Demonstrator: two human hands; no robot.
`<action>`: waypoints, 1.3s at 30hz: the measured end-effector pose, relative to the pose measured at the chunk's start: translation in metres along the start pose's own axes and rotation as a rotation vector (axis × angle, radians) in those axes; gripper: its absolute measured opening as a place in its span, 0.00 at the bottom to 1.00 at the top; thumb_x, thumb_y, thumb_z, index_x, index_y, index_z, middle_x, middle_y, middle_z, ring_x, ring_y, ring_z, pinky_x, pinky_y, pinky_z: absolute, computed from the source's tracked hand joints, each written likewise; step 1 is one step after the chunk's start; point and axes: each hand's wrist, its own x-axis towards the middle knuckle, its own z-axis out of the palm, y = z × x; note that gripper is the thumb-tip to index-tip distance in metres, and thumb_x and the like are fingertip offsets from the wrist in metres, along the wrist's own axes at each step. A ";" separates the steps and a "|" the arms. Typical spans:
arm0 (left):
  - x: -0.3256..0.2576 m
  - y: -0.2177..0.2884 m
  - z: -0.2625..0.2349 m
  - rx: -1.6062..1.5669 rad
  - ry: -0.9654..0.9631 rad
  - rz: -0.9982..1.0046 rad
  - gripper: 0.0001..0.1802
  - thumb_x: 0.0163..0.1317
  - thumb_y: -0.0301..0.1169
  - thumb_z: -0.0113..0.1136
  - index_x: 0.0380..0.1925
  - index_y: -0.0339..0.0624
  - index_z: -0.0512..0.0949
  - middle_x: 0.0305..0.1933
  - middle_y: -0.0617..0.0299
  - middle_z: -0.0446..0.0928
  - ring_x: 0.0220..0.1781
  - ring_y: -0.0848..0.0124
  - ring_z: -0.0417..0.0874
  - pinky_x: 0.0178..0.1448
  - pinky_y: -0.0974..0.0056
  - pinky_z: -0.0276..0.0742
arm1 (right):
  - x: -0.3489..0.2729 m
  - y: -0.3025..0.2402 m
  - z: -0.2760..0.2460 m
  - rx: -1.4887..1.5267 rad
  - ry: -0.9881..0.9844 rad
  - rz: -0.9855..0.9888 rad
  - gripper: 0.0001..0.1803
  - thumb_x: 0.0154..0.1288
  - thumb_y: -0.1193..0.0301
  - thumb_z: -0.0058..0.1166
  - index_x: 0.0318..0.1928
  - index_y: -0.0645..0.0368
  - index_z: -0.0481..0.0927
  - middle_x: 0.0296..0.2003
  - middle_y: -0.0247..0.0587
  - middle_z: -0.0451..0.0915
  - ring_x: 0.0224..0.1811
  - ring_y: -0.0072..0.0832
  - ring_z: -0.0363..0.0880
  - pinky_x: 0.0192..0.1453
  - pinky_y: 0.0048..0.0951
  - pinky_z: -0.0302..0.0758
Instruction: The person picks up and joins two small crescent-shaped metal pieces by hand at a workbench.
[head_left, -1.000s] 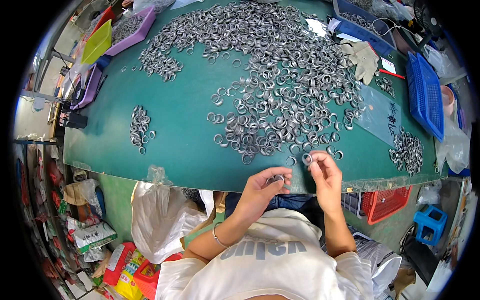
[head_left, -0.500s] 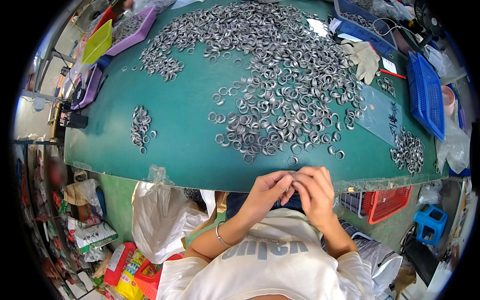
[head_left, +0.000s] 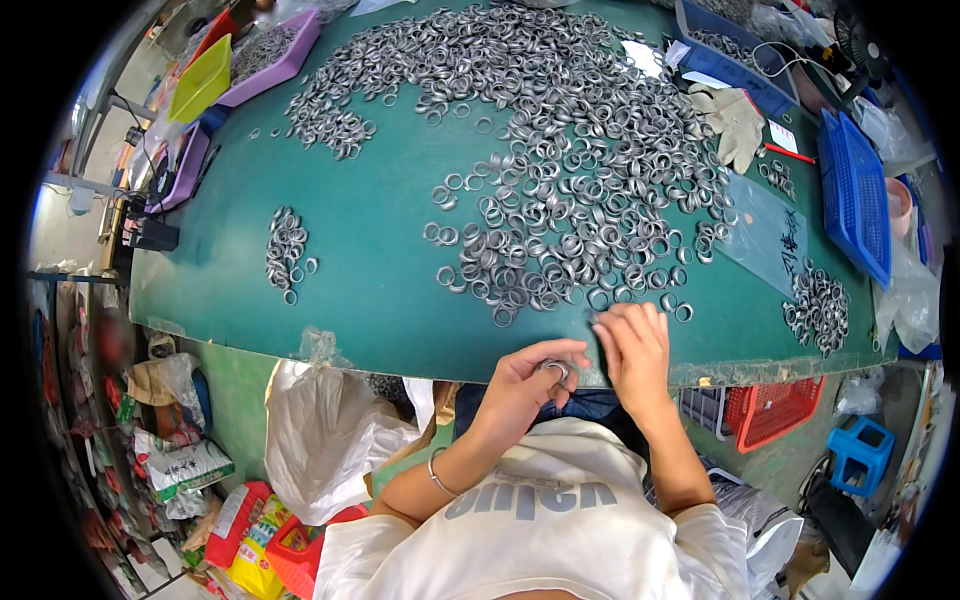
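A big spread of silver metal rings [head_left: 560, 170] covers the green table [head_left: 380, 290]. My left hand [head_left: 525, 385] hovers at the table's near edge, fingers closed on one metal ring [head_left: 555, 370]. My right hand [head_left: 632, 350] lies flat on the table edge, fingertips touching the nearest loose rings [head_left: 600, 300]. A small pile of rings [head_left: 285, 252] lies apart at the left, and another small pile [head_left: 820, 308] at the right.
Purple trays [head_left: 270, 50] and a yellow-green tray [head_left: 200, 80] sit at the far left. Blue baskets [head_left: 850, 190] and work gloves [head_left: 735, 120] are at the right. A white bag [head_left: 320, 430], a red crate [head_left: 770, 410] and a blue stool [head_left: 855, 450] stand below.
My hands were together at the table edge half a second ago. The right hand has reached back up to the rings, while the left stays low with a ring.
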 end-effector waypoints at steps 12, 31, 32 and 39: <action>0.005 -0.006 0.010 0.273 0.070 0.217 0.18 0.58 0.23 0.56 0.50 0.33 0.72 0.35 0.66 0.73 0.32 0.81 0.70 0.35 0.77 0.67 | -0.010 -0.016 -0.011 1.600 -0.226 0.805 0.09 0.65 0.73 0.46 0.41 0.64 0.75 0.33 0.33 0.77 0.31 0.16 0.69 0.38 0.19 0.65; 0.009 -0.001 0.002 -0.167 -0.007 0.054 0.18 0.67 0.32 0.45 0.51 0.30 0.70 0.37 0.61 0.72 0.35 0.76 0.71 0.33 0.73 0.67 | 0.026 -0.007 -0.013 0.299 0.171 0.125 0.08 0.47 0.81 0.60 0.32 0.64 0.79 0.29 0.43 0.78 0.31 0.37 0.75 0.38 0.31 0.70; 0.010 -0.001 0.002 -0.181 -0.018 0.044 0.18 0.66 0.31 0.46 0.51 0.30 0.70 0.38 0.60 0.73 0.36 0.75 0.72 0.34 0.72 0.68 | 0.033 -0.007 -0.007 0.272 0.190 0.192 0.08 0.48 0.78 0.59 0.32 0.64 0.79 0.28 0.42 0.77 0.32 0.38 0.74 0.38 0.33 0.68; 0.008 0.003 0.000 -0.176 0.002 -0.016 0.14 0.62 0.25 0.50 0.47 0.32 0.74 0.41 0.57 0.76 0.40 0.72 0.75 0.40 0.69 0.73 | 0.049 0.004 0.017 0.039 0.133 0.098 0.06 0.50 0.74 0.59 0.31 0.60 0.78 0.24 0.40 0.73 0.29 0.37 0.69 0.38 0.33 0.62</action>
